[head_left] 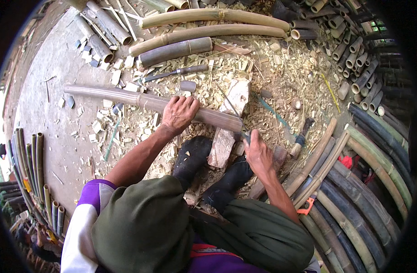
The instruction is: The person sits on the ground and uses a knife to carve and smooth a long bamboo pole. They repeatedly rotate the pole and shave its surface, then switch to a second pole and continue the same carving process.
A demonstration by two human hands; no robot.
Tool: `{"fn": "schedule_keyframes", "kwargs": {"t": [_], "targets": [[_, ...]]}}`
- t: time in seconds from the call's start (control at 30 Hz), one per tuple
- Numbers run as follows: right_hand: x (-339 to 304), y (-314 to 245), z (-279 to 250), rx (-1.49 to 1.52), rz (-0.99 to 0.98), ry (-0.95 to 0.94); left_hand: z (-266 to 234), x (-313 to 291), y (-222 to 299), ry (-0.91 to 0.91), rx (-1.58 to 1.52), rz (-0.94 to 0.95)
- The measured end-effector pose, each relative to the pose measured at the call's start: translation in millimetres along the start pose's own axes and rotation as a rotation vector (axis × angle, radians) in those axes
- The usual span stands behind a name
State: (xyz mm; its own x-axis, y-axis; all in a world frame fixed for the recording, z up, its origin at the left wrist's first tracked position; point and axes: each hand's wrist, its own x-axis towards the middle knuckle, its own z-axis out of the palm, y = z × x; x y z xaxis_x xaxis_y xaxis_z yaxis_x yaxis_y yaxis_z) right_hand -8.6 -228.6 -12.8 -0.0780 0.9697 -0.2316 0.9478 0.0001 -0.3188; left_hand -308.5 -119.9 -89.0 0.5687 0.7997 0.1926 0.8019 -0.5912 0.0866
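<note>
My left hand [180, 113] is wrapped over a brownish-grey bamboo pole [149, 101] near its right end. The pole slants from the far left down toward the right. Its right end lies across a pale, chipped wooden block [235, 96] between my dark-shod feet [192, 154]. In my closed right hand [259, 154] is a thin-bladed knife [233, 104]. Its narrow dark blade runs up and left past the pole's cut end; whether it touches the bamboo I cannot tell. Most of its handle is hidden by my fingers.
Wood chips [204, 98] litter the floor. Beyond the pole lies another knife [174, 73] below thick curved bamboo lengths [208, 32]. A short wooden-handled tool [302, 137] lies to the right. Bamboo poles [349, 200] with an orange-handled saw [306, 204] fill the right side; more poles [33, 168] stand left.
</note>
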Motion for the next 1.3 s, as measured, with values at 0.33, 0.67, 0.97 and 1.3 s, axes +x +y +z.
{"fn": "schedule_keyframes", "kwargs": {"t": [0.33, 0.67, 0.97, 1.3], "targets": [[0.0, -34.1, -40.6, 0.207, -0.110, 0.076, 4.2, -9.1, -4.5, 0.019, 0.034, -0.007], [4.2, -54.1, -75.1, 0.265, -0.225, 0.175, 4.5, -18.5, 1.9, 0.050, 0.010, -0.088], [8.7, -29.1, -49.7, 0.102, 0.000, -0.081, -36.5, 5.6, -2.7, -0.385, -0.195, -0.119], [15.7, -7.4, -37.0, 0.006, 0.107, -0.242, -32.5, 53.0, -38.9, -0.762, -0.258, -0.047]]}}
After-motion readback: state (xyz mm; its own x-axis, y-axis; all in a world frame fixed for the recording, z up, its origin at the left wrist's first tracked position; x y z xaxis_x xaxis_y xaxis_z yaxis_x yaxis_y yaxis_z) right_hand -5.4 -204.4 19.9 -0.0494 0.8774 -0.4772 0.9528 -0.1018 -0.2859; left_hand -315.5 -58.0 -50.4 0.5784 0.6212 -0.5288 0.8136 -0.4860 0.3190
